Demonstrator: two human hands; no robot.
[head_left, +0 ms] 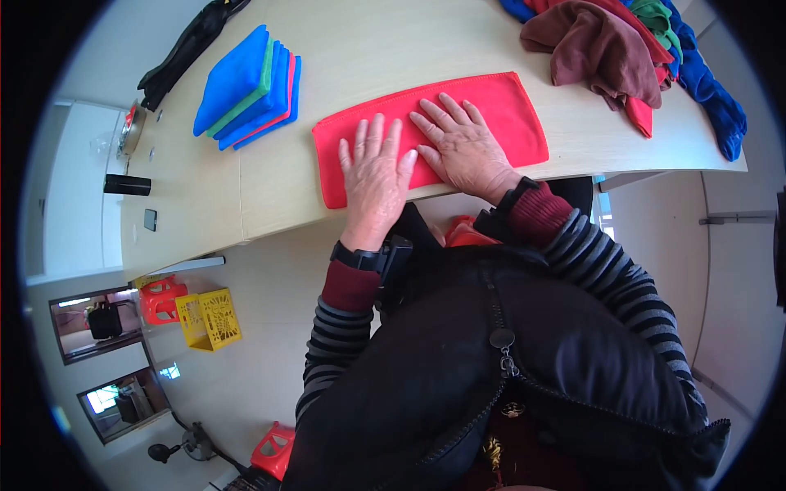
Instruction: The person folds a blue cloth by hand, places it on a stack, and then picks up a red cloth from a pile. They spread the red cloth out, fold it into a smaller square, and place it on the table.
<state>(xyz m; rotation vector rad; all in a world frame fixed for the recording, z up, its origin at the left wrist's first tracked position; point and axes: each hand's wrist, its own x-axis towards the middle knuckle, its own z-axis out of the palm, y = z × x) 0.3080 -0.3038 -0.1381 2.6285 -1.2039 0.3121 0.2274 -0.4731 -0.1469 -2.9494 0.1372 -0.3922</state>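
A red cloth (499, 106), folded into a long rectangle, lies flat along the near edge of the table. My left hand (375, 176) rests palm down on its left part, fingers stretched out. Just right of it, my right hand (465, 151) lies flat on the cloth's middle with its fingers spread. Neither hand grips anything. To the left stands a stack of folded cloths (237, 78) in blue, green and red. At the far right is a loose heap of cloths, with a brown cloth (585, 45) on top and a blue one (720, 123) hanging toward the edge.
The pale wooden table (196, 188) carries a black cylinder (127, 185), a phone-like dark object (150, 219) and a black folded item (184, 57) at its left side. Below, on the floor, are a yellow plastic crate (214, 319) and red stools (160, 301).
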